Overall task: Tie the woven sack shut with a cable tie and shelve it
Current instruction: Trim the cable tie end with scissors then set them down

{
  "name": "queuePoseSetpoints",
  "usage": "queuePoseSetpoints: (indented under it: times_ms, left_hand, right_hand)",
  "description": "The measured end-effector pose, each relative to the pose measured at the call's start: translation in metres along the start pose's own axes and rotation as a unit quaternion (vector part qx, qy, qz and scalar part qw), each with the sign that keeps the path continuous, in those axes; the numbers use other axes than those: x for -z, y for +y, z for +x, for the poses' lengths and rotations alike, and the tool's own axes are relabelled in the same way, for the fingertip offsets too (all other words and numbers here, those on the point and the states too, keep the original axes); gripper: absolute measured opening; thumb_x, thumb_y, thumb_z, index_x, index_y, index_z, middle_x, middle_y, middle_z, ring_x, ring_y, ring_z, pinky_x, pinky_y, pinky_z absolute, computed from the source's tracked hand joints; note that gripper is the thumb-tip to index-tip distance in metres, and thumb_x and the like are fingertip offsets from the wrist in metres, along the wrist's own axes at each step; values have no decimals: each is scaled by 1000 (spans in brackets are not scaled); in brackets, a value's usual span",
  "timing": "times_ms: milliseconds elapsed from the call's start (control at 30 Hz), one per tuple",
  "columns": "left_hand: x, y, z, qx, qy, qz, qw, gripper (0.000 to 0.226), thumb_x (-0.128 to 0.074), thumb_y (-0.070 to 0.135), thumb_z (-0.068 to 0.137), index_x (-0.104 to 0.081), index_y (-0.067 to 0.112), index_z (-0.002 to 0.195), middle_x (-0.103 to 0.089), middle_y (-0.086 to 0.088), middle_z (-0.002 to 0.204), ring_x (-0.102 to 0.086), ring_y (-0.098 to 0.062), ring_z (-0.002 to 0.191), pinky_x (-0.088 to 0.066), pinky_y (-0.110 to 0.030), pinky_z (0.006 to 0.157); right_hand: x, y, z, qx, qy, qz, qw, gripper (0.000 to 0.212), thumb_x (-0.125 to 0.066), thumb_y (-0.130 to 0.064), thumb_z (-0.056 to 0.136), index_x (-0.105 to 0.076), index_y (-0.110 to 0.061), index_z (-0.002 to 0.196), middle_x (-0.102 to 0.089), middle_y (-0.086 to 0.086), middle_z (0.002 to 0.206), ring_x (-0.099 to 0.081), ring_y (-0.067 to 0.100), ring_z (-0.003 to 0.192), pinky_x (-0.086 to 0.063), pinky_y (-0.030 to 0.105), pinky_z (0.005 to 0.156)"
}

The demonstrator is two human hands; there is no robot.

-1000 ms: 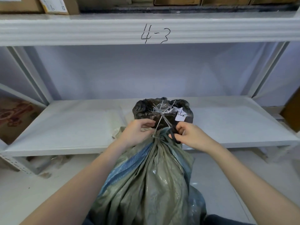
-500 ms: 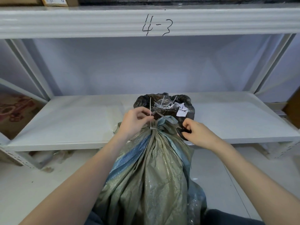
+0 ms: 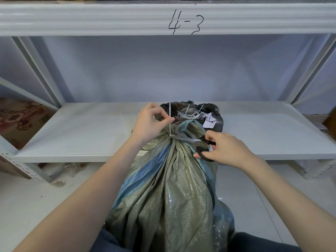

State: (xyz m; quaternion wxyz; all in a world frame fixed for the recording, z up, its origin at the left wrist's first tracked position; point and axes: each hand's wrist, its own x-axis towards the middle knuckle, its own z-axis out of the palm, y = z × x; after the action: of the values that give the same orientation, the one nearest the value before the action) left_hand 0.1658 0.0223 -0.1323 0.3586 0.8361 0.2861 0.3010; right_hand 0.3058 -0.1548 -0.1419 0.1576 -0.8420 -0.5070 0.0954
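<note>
The woven sack, olive green with a blue stripe, stands upright on the floor in front of the white shelf, its gathered neck level with the shelf's front edge. A pale cable tie is cinched round the neck, and its free tail rises straight up from the knot. The left hand pinches that tail between thumb and forefinger, the grip closed on the tie just above the neck. The right hand holds black-handled scissors, fingers curled through the loops; the blades point left and lie against the sack's neck, at the base of the tail. Whether the blades are parted or shut on the tie cannot be told. Behind the sack's neck, on the shelf, sits a black bag with its mouth open, holding loose pale tie offcuts and a scrap of white paper. The beam above bears the handwritten mark "4-3". A printed carton stands in the bay to the left.
</note>
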Motion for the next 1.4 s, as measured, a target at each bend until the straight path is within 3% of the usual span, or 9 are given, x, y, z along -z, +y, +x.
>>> queuePoseSetpoints:
  times_ms: [200,333,600,733,867,933,1233,1400]
  left_hand:
    - [0,6,0,-18,-8,8,1000,22,-74,31,78,-62,29,61,-58,4,95,-53,-15,102,-37,-27,82]
    - [-1,9,0,-28,-12,22,999,22,-74,33,78,-61,33,59,-61,9,89,-56,-15,97,-38,-29,82]
    - [-1,21,-3,-30,-13,8,999,18,-74,30,79,-68,22,64,-65,13,73,-55,9,67,-35,-5,62]
    - [-2,25,-5,-32,-13,-4,999,17,-74,27,80,-69,17,67,-66,9,69,-48,11,46,-33,-5,51]
    - [-2,22,-5,-24,-9,-5,1000,17,-74,31,79,-70,18,68,-70,6,72,-56,5,58,-40,-14,62]
    - [-2,21,-4,-22,-10,-4,1000,17,-74,31,79,-70,18,68,-69,9,70,-56,4,60,-38,-10,61]
    - [-1,25,-6,-24,-12,-17,999,17,-73,28,80,-72,13,71,-67,9,66,-49,10,45,-33,-5,49]
    - [0,24,-6,-19,-16,-13,1000,19,-72,30,81,-72,13,72,-69,6,68,-52,8,49,-34,-6,51]
  right_hand:
    - [3,-6,2,18,47,-40,998,55,-65,-68,65,-50,-18,82,-49,-9,60,-53,23,67,-32,26,49]
    - [8,-15,3,22,43,-59,997,56,-65,-68,66,-52,-15,81,-47,-7,60,-47,19,61,-29,26,49]
    - [7,-22,7,28,30,-100,994,45,-63,-59,74,-41,-20,66,-42,-6,61,-47,24,68,-30,29,54]
    - [4,-22,7,37,29,-112,993,42,-60,-56,78,-44,-18,74,-41,-5,62,-47,25,70,-31,30,55]
    - [4,-24,8,39,32,-114,992,46,-59,-57,79,-52,-13,90,-50,0,76,-47,24,75,-35,31,61]
    - [5,-25,9,43,32,-118,992,46,-58,-57,79,-53,-13,92,-52,1,78,-47,24,75,-36,31,61]
    - [2,-24,11,54,28,-111,992,44,-59,-53,80,-33,-22,62,-39,-6,62,-46,23,67,-26,28,48]
    - [3,-25,12,64,37,-104,992,47,-62,-48,80,-29,-22,58,-39,-5,59,-43,23,63,-24,27,45]
